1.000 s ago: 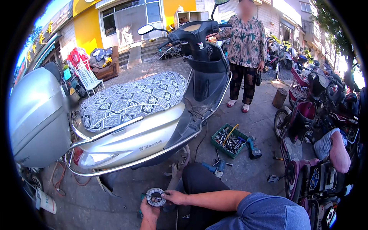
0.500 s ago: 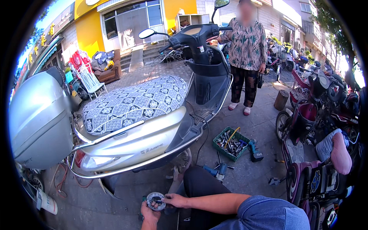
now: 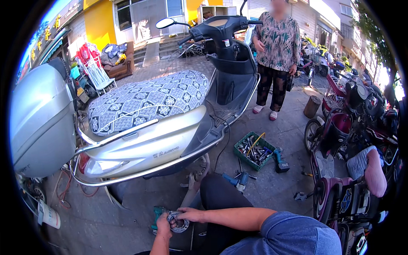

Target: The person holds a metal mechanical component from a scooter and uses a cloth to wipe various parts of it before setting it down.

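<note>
Low in front of me, a round grey metal part (image 3: 182, 228) with an open middle sits between my two hands. My left hand (image 3: 164, 225) is closed on its left side. From the right, my right hand (image 3: 191, 214) reaches over its upper edge with fingers closed on it; the fingertips are partly hidden. Behind my left hand a teal power tool (image 3: 158, 211) shows in part, and I cannot tell whether that hand touches it. Just beyond stands a silver scooter (image 3: 144, 157) with a patterned seat cover (image 3: 148, 102).
A green crate (image 3: 240, 158) of tools sits on the paving, a cordless tool (image 3: 280, 160) beside it. Nearer lies a blue-grey power tool (image 3: 241, 182). A person (image 3: 278, 51) stands past the scooter. Parked scooters (image 3: 340, 191) line the right; a white bucket (image 3: 50, 215) is at left.
The metal part has tilted and shifted slightly right in my hands. More of the teal tool shows behind my left hand. The standing person's arm has come away from the scooter.
</note>
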Demonstrator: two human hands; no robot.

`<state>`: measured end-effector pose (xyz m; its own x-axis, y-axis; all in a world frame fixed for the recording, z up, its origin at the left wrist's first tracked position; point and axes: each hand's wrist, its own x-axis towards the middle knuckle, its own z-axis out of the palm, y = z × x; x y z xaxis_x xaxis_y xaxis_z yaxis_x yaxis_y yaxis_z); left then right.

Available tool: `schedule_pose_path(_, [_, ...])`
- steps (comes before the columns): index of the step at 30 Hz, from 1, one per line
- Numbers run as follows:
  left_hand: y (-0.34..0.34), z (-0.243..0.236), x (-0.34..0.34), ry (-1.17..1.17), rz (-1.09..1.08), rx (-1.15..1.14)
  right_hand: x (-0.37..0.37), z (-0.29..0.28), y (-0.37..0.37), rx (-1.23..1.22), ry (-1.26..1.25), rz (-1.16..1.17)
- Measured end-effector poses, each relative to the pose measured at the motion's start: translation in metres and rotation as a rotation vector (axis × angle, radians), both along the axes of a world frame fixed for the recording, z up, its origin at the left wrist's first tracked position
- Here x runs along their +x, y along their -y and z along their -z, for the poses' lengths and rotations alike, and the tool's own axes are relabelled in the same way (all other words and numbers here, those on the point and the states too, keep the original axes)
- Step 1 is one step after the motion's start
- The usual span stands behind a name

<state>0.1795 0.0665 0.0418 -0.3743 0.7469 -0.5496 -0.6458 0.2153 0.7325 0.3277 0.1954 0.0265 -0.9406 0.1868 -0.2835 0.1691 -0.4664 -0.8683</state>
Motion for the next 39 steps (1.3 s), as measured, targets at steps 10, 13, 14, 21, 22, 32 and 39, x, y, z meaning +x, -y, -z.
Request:
schedule_pose_path(10, [0.000, -0.020, 0.003, 0.095, -0.063, 0.142, -0.011, -0.015, -0.005, 0.120, 0.013, 0.177])
schedule_pose_path(13, [-0.007, -0.027, 0.004, 0.062, -0.039, 0.192, -0.009, -0.023, -0.006, 0.087, 0.001, 0.212])
schedule_pose_path(14, [-0.007, -0.029, 0.006, 0.084, -0.033, 0.186, -0.007, -0.020, -0.005, 0.080, -0.007, 0.226])
schedule_pose_path(21, [-0.007, -0.037, 0.004, 0.156, -0.079, 0.180, -0.011, -0.029, -0.005, 0.135, 0.019, 0.229])
schedule_pose_path(22, [-0.010, -0.036, 0.000, 0.154, -0.079, 0.189, -0.016, -0.028, -0.008, 0.109, -0.012, 0.231])
schedule_pose_path(32, [-0.014, -0.033, 0.007, 0.033, -0.059, 0.165, -0.015, -0.022, -0.008, 0.159, -0.008, 0.237])
schedule_pose_path(39, [-0.011, -0.027, 0.010, -0.003, -0.103, 0.140, -0.008, -0.020, -0.009, 0.060, -0.002, 0.160])
